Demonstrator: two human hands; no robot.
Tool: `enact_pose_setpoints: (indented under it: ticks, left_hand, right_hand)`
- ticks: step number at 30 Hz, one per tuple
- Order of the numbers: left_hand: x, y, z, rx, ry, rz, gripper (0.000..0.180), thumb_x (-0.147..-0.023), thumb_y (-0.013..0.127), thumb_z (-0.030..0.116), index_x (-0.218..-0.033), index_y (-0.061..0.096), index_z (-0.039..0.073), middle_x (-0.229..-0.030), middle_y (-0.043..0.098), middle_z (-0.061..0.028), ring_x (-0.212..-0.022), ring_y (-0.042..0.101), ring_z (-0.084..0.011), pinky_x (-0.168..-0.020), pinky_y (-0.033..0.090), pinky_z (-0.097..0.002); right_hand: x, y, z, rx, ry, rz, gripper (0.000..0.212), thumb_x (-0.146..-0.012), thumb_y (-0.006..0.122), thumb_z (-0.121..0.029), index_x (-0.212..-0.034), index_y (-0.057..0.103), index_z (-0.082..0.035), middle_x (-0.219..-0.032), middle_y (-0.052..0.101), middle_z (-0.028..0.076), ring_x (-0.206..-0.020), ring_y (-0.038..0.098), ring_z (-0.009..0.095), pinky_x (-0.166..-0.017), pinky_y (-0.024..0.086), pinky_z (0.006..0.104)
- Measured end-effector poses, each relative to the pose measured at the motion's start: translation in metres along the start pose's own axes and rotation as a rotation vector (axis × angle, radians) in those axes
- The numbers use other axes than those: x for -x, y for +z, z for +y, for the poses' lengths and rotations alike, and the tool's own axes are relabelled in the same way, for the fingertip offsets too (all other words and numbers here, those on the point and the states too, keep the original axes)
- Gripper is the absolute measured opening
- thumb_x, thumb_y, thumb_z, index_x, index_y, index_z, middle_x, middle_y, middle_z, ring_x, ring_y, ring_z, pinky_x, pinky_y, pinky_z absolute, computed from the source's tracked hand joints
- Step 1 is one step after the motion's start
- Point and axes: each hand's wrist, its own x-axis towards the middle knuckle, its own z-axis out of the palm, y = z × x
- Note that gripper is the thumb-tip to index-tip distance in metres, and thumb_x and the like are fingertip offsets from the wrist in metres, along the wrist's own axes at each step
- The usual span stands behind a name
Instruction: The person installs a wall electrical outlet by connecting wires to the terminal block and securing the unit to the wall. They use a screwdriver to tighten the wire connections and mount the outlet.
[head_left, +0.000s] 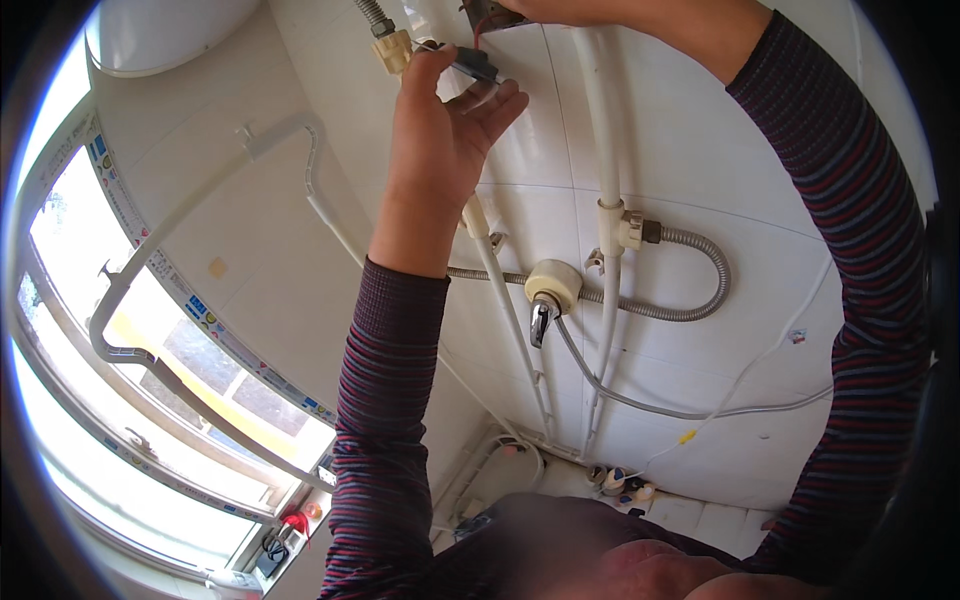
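Observation:
My left hand [455, 125] is raised at the upper middle. Its thumb and fingers hold a small black block-shaped part [474, 65], whose exact kind I cannot make out. From this part a thin red wire [478, 38] runs up toward a dark recessed box [492, 16] in the wall at the top edge. Beside that box is my right hand [565, 8], reaching in from the right. The top edge cuts it off, so its fingers are hidden. Just left of the black part hangs a cream pipe fitting [392, 50] on a metal hose.
Below my hands, a mixer tap [552, 290] joins braided hoses and white pipes [600, 130] on the tiled wall. A white cable [745, 375] hangs at right. Bent pipe [190, 205] crosses before the bright window [170, 340]. Bottles [612, 482] stand low down.

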Motion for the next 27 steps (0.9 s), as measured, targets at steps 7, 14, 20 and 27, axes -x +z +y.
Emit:
enact_pose_setpoints:
  ticks: [7, 14, 20, 27]
  left_hand:
    - [-0.009, -0.001, 0.010, 0.016, -0.031, -0.130, 0.041, -0.100, 0.059, 0.033, -0.123, 0.047, 0.002, -0.110, 0.057, -0.0241, -0.099, 0.062, -0.0341, -0.096, 0.059, -0.0504]
    - [-0.018, 0.004, 0.024, -0.092, -0.148, -0.103, 0.050, -0.101, 0.050, 0.051, -0.125, 0.054, 0.006, -0.109, 0.061, -0.0209, -0.099, 0.065, -0.0311, -0.096, 0.056, -0.0515]
    - [-0.012, -0.012, 0.049, -0.263, -0.157, -0.080, 0.054, -0.101, 0.048, 0.049, -0.129, 0.055, 0.003, -0.110, 0.065, -0.0192, -0.102, 0.067, -0.0336, -0.097, 0.057, -0.0505]
    - [-0.032, -0.014, 0.054, -0.374, -0.105, -0.239, 0.059, -0.103, 0.036, 0.040, -0.138, 0.052, -0.006, -0.124, 0.065, -0.0270, -0.110, 0.067, -0.0408, -0.102, 0.055, -0.0511]
  right_hand:
    - [0.000, -0.002, 0.003, -0.039, -0.019, 0.035, 0.017, -0.082, 0.076, -0.019, -0.075, 0.076, -0.003, -0.076, 0.072, 0.020, -0.075, 0.071, 0.038, -0.069, 0.055, 0.0465]
    - [0.002, 0.000, 0.016, -0.075, 0.042, 0.027, 0.013, -0.079, 0.074, -0.015, -0.075, 0.076, -0.003, -0.078, 0.072, 0.021, -0.075, 0.071, 0.039, -0.069, 0.055, 0.0477]
    - [-0.005, 0.003, 0.002, -0.106, 0.004, 0.061, 0.013, -0.079, 0.074, -0.015, -0.077, 0.077, -0.003, -0.078, 0.072, 0.021, -0.076, 0.072, 0.038, -0.070, 0.057, 0.0472]
    - [-0.002, 0.008, 0.008, -0.012, -0.065, 0.083, 0.013, -0.080, 0.074, -0.015, -0.081, 0.078, -0.002, -0.080, 0.073, 0.020, -0.079, 0.073, 0.037, -0.071, 0.058, 0.0467]
